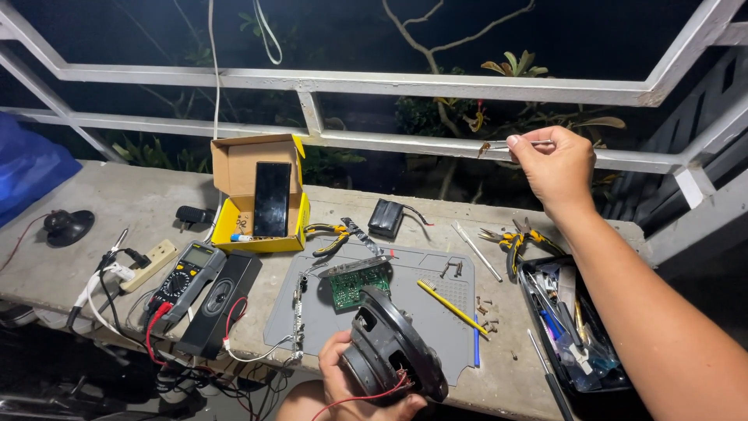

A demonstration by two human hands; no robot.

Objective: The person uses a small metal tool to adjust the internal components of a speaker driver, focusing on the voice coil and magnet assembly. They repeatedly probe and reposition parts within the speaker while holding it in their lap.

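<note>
Left hand [343, 382], partly cut off, grips round black loudspeaker driver [393, 355], cone side hidden. Right hand [555, 168] pinches thin metal tweezers [514, 144]; long axis horizontal, tip pointing left.

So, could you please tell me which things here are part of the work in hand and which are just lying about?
In hand:
- left hand holding the black speaker driver
- right hand holding tweezers up
- green circuit board on the grey mat

Lying about:
- multimeter
- yellow box
- battery holder
- pliers
- tool tray
</note>
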